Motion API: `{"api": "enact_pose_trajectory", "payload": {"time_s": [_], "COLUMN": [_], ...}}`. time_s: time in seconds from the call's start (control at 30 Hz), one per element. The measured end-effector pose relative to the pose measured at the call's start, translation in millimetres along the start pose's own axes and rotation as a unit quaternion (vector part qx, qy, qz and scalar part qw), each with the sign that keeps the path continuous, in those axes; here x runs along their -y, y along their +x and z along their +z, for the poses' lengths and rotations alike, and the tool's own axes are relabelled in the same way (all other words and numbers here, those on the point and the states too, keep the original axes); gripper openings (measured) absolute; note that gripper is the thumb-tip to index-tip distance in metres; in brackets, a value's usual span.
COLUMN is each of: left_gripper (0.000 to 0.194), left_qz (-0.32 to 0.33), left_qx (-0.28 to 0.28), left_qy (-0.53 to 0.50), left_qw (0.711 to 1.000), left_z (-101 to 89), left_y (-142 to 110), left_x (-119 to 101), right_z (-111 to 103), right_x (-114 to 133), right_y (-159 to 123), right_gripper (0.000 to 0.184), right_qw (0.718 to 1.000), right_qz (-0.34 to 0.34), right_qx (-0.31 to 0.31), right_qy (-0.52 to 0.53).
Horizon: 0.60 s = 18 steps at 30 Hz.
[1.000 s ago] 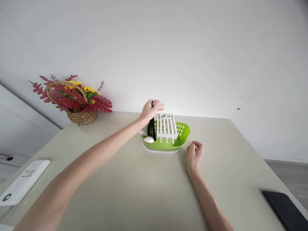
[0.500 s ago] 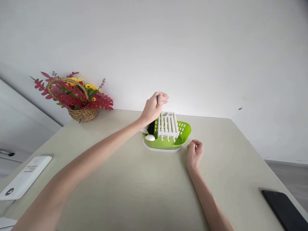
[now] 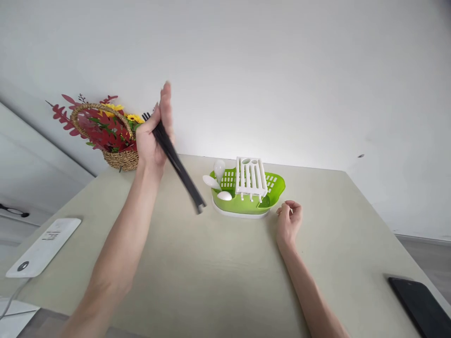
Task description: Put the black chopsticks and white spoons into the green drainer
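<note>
A bundle of black chopsticks (image 3: 178, 165) is gripped in my left hand (image 3: 153, 136), raised over the table's left half in front of the flower basket. The bundle slants down to the right, its lower ends blurred and off the table. Beside the right end of a green and white utensil rack (image 3: 243, 205), my right hand (image 3: 289, 220) lies on the table, fingers curled; whether anything is in them is hidden. Several white spoons (image 3: 224, 195) stand in the rack's left part, and a white slotted holder (image 3: 251, 176) sits at its middle.
A wicker basket (image 3: 121, 159) of red and yellow artificial flowers stands at the back left by the wall. On the table (image 3: 211, 267), a white power strip-like device (image 3: 44, 246) with a cable lies at left, and a black phone (image 3: 421, 300) at the right edge.
My left hand has lifted the black chopsticks out of the rack and carried them left and up. The white spoons now show fully. My right hand keeps its place by the rack.
</note>
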<state>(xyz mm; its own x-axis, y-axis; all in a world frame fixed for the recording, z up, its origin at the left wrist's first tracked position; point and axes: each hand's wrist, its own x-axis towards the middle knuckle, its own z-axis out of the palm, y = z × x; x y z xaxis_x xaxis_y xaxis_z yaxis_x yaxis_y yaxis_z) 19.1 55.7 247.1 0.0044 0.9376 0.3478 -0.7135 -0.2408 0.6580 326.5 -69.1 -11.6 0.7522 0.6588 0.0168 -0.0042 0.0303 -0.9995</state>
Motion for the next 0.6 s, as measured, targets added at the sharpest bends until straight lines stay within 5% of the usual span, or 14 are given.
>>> {"api": "enact_pose_trajectory", "payload": {"time_s": [0.07, 0.3, 0.43, 0.6], "left_gripper": [0.048, 0.054, 0.053, 0.048], "left_qz": [-0.030, -0.298, -0.351, -0.376], "left_qx": [-0.016, -0.082, -0.012, 0.075], "left_qy": [-0.026, 0.020, 0.113, 0.284], "left_qw": [0.999, 0.951, 0.929, 0.879], "left_z": [-30.6, -142.4, -183.3, -205.8], "left_y": [-3, -24, -39, -52], "left_x": [0, 19, 15, -1], "right_z": [0, 0, 0, -1], "right_x": [0, -1, 0, 2], "right_y": [0, 0, 0, -1], "right_gripper": [0.022, 0.022, 0.021, 0.021], "right_qw": [1.000, 1.000, 1.000, 1.000], "right_qz": [-0.001, -0.005, -0.002, 0.002], "right_qx": [0.002, 0.004, 0.005, 0.007], "right_qy": [0.000, 0.001, -0.002, -0.009]}}
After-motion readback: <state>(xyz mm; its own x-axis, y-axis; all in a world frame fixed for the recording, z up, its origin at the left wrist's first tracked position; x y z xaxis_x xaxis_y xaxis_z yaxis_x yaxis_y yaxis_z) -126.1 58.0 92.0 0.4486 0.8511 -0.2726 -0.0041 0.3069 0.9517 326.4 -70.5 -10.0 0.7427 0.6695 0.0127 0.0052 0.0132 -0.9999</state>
